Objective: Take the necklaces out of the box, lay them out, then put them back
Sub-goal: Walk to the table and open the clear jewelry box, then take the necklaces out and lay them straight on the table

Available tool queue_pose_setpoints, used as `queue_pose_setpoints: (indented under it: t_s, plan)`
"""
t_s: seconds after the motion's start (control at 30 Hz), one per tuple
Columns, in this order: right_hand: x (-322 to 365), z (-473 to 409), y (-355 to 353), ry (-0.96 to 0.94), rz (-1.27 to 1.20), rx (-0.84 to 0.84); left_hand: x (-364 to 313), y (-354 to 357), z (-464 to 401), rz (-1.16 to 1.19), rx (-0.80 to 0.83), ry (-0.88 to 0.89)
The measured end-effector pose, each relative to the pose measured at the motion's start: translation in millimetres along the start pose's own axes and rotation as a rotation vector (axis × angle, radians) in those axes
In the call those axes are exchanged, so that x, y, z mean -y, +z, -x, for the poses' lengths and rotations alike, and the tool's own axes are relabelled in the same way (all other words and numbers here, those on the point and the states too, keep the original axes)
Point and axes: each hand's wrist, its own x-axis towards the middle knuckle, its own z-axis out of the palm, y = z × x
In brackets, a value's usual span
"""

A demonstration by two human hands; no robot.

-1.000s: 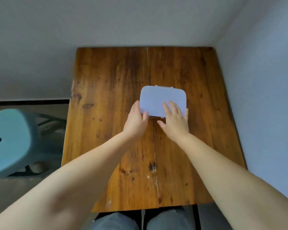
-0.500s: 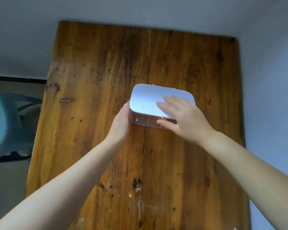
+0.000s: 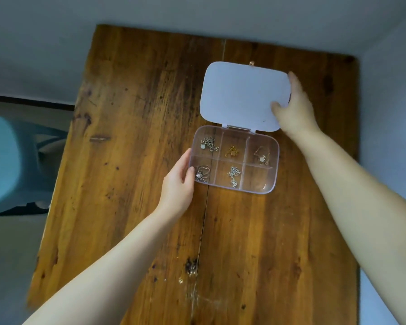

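A clear plastic box (image 3: 258,180) with six compartments lies open on the wooden table (image 3: 131,160). Its pale lid (image 3: 239,95) is folded back flat, away from me. Necklaces sit in the compartments: a silver one (image 3: 209,144) far left, a gold one (image 3: 232,152) far middle, a thin one with a flower charm (image 3: 261,156) far right, a silver one (image 3: 202,173) near left, another silver one (image 3: 233,175) near middle. The near right compartment holds nothing. My left hand (image 3: 177,184) grips the box's left edge. My right hand (image 3: 293,109) holds the lid's right edge.
The table stands in a corner, with a wall behind and a wall along its right side. A teal plastic stool (image 3: 7,160) stands on the floor to the left of the table.
The box was shut under both hands. My right hand has swung the lid open and back, and the necklaces now show. My left hand stays on the box's left side.
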Motion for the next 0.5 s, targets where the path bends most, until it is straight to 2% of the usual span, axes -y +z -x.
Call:
queue_pose_setpoints:
  t_s: [0.07,0.13,0.2,0.3,0.37,0.5]
  plan:
    - [7,19,6,-0.133,0.106,-0.128,2,1,1,0.007,-0.007,-0.002]
    - [20,44,20,-0.409,0.123,-0.213,4,2,1,0.005,-0.009,-0.009]
    - [34,66,41,-0.562,0.153,-0.025,5,2,0,0.01,-0.014,-0.001]
    - [42,73,75,-0.556,0.432,0.264,6,2,1,0.003,-0.016,-0.002]
    - [44,65,89,-0.573,0.585,0.31,7,3,1,-0.007,-0.023,-0.005]
    - [46,56,106,-0.602,0.692,0.308,8,3,-1,-0.03,-0.032,0.005]
